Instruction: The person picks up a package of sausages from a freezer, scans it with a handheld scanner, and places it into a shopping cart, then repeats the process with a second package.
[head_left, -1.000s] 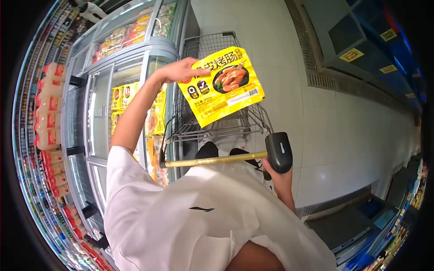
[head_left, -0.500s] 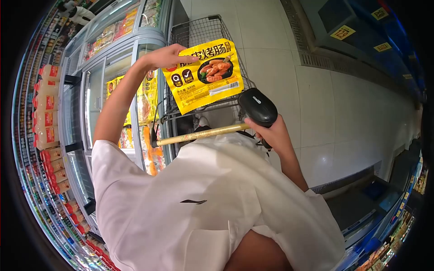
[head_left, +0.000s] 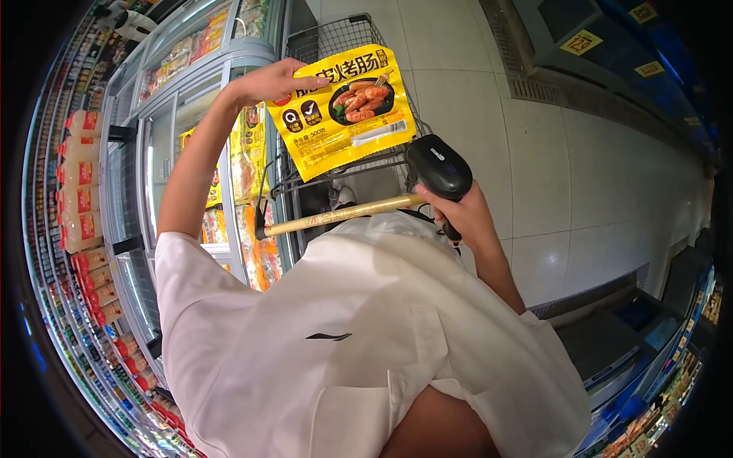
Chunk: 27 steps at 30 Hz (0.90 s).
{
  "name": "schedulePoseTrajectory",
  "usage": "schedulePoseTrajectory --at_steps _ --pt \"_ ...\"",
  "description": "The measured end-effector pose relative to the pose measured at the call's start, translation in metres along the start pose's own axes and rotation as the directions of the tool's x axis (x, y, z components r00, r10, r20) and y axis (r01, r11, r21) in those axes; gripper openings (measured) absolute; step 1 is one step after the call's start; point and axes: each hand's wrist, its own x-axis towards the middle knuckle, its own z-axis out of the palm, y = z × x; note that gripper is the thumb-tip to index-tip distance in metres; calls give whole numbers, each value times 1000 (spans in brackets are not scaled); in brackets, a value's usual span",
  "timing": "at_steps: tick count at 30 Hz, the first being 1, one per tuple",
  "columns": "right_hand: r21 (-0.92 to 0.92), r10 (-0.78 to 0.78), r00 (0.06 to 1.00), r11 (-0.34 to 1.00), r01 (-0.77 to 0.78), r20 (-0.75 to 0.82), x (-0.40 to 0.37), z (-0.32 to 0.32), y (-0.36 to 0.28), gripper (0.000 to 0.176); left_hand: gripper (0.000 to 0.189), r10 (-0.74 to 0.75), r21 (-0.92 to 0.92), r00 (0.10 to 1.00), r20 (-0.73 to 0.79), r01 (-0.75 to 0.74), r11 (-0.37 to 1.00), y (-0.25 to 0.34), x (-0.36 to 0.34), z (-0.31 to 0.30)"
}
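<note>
The yellow sausage packet is being held above the wire cart, pinched at 1 corner by the left hand. The black scanner is being gripped in the right hand just below it. From so slight a pinch, the packet could be dropped.

The yellow plastic sausage packet, its fine print illegible, hid much of the grey wire shopping cart. The grip of the black handheld scanner lay buried in the right hand.
</note>
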Motion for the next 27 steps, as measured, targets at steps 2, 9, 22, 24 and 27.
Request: schedulePoseTrajectory --at_steps 2,9,22,24,27 --pt "1 0 1000 1000 -1 13 1 -1 2 19 49 22 -23 1000 19 -22 1000 -22 15 -4" --pt "-5 -5 1000 1000 5 10 0 4 -4 20 47 64 -6 996 55 -64 998 -4 2 -3" --pt "-20 11 1000 1000 -12 -18 33 63 1 21 56 114 -806 937 -329 -342 484 -161 -59 113" --pt "-68 33 999 997 -34 -15 48 62 -4 22 57 -29 -850 908 -418 -379 367 -190 -79 135" --pt "-149 58 998 987 -57 -2 73 102 -19 22 54 -225 -820 791 -569 -523 233 -268 -126 140"
